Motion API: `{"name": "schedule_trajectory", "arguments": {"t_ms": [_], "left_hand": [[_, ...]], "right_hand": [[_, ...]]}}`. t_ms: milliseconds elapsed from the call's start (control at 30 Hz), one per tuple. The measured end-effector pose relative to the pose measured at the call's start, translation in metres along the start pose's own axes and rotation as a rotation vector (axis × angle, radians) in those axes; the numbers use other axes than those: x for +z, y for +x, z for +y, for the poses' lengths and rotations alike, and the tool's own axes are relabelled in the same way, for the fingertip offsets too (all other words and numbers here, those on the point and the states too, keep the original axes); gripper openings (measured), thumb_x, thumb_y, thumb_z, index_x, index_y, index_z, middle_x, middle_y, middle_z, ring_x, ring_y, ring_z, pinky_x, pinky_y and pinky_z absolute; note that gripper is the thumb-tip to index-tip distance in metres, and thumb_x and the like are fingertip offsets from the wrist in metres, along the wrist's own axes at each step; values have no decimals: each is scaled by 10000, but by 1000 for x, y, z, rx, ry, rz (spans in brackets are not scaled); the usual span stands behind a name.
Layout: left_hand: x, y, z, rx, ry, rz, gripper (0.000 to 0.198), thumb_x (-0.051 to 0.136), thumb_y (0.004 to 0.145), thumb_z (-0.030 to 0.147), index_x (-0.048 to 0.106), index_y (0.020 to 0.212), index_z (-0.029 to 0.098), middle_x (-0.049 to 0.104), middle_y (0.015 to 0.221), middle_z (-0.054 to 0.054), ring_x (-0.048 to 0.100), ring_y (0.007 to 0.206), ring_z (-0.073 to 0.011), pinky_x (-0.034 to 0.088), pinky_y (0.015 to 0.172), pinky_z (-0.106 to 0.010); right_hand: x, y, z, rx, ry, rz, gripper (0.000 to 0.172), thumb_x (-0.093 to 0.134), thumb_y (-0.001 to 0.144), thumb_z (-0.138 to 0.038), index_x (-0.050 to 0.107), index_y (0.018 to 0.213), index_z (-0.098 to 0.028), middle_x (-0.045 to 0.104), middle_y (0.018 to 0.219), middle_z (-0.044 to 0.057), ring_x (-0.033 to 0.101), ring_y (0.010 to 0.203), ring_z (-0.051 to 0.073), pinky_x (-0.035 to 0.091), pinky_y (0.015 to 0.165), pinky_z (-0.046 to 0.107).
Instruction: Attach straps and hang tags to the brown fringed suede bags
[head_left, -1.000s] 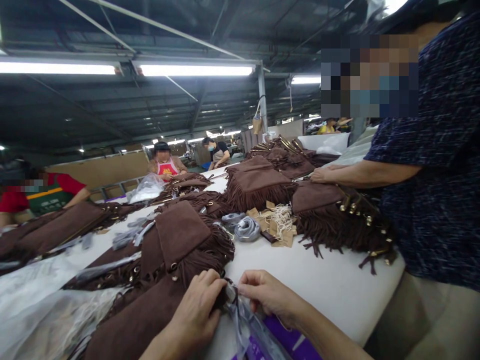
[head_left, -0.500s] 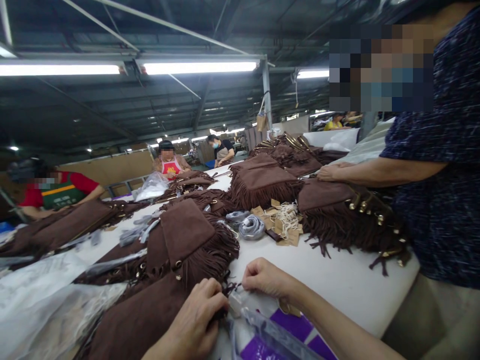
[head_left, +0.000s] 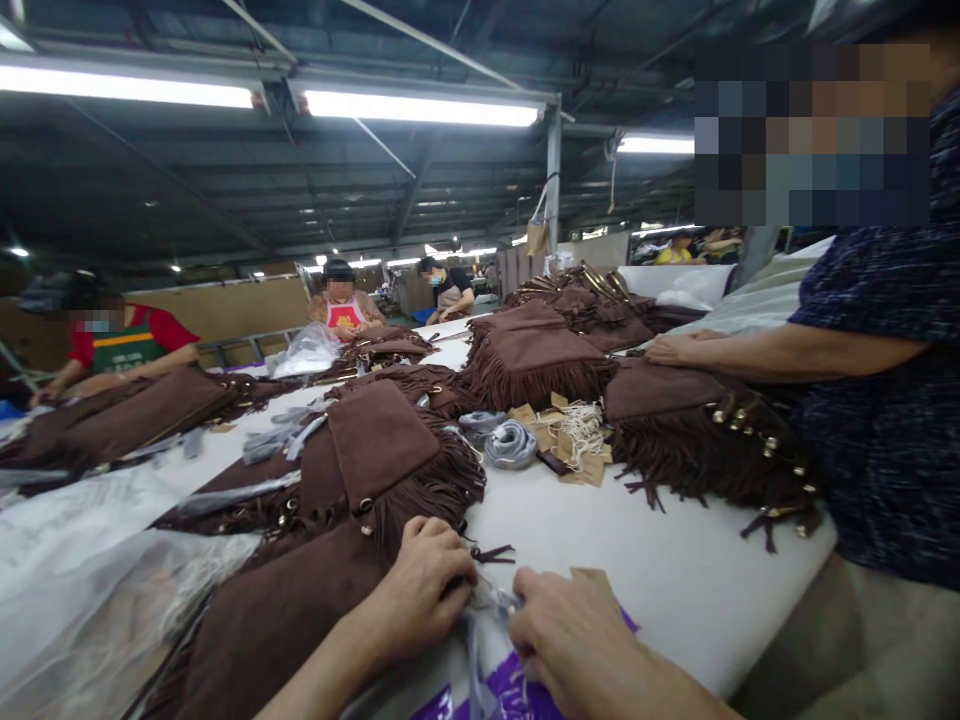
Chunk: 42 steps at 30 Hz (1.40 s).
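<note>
My left hand (head_left: 420, 590) is closed, its fingers curled at the edge of a brown suede fringed bag (head_left: 292, 620) and pinching a clear plastic wrapper (head_left: 487, 610). My right hand (head_left: 570, 630) is closed too, gripping the same crumpled wrapper from the right, above a purple sheet (head_left: 510, 695). A small cardboard tag (head_left: 592, 577) peeks out beyond my right hand. A loose dark fringe strand (head_left: 491, 552) lies on the white table (head_left: 675, 580) just past my fingers.
More brown fringed bags (head_left: 390, 450) are piled along the table, with a heap of paper tags and string (head_left: 570, 440) and grey ribbon rolls (head_left: 510, 443). A person in a dark blue top (head_left: 885, 400) stands at right, hand on a bag. Other workers sit far left. Clear plastic bags (head_left: 90, 590) lie at left.
My right hand has come back toward me and down onto the wrapper. My left hand has shifted slightly forward. The view has tilted up a little.
</note>
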<state>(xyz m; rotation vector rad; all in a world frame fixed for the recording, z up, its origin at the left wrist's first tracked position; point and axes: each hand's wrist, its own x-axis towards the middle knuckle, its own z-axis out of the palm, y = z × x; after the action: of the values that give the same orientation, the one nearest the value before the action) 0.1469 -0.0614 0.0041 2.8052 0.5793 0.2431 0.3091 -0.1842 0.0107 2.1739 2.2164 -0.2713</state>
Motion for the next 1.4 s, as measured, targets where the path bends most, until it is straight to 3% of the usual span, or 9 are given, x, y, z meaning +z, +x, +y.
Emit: {"name": "schedule_trajectory", "arguments": {"t_ms": [133,300,533,667,900,1000,1067,1200,1400], "left_hand": [[0,-2,-2,-45,21,27,152,556,770,109,592,885,202,638,931,-33,525,967,-209,335,934,-385],[-14,9,-6,-140,17,-56,232,395,902,129,617,922,194,657,915,-74,585,854,-204,424,778,-315],[-15,22,-16,-93,107,-28,258,496,868,214,650,664,174,673,834,-90,595,831,-224,442,782,-311],[-15,27,-25,-92,-95,-42,158,516,737,140,657,686,191,673,825,-33,597,820,-200,425,764,-264],[-11,34,-31,-348,-507,94,148,529,701,276,571,593,185,484,596,41,485,642,-162,281,564,-236],[-9,35,-33,-431,-718,130,199,525,673,340,552,558,180,435,545,45,404,586,-142,248,546,-247],[-8,36,-34,-470,-835,151,217,536,648,367,554,548,175,422,527,47,367,562,-131,237,541,-252],[-6,39,-38,-580,-962,220,214,562,591,370,603,556,163,454,506,42,386,535,-129,245,523,-249],[-6,38,-40,-618,-1131,261,228,610,582,373,644,577,147,527,511,22,423,524,-129,291,528,-247]], "right_hand": [[-7,20,9,30,-200,118,259,566,824,-21,752,882,-193,729,877,100,697,778,228,386,513,262],[-19,53,26,-59,-249,178,242,557,830,1,742,874,-149,720,918,111,680,854,238,407,555,283],[-20,71,46,-159,-219,307,177,559,905,-108,706,846,-189,698,932,43,633,867,187,389,606,274],[-32,84,51,-237,-208,358,206,537,915,-96,695,819,-186,682,928,43,589,871,185,379,623,279],[-44,111,50,-286,-121,475,218,523,935,-122,698,823,-190,654,971,46,566,890,187,414,703,278],[-34,101,45,-244,80,607,178,534,938,-162,683,845,-188,604,1063,61,568,930,179,433,784,276],[-22,88,38,-237,348,644,153,569,911,-171,660,791,-196,595,950,34,576,862,165,434,762,265],[8,70,18,-198,729,538,192,583,856,-196,614,667,-211,576,700,-17,553,686,155,397,644,259],[25,85,2,5,1063,498,226,549,796,-331,622,637,-188,558,612,-15,504,627,160,362,593,258]]}}
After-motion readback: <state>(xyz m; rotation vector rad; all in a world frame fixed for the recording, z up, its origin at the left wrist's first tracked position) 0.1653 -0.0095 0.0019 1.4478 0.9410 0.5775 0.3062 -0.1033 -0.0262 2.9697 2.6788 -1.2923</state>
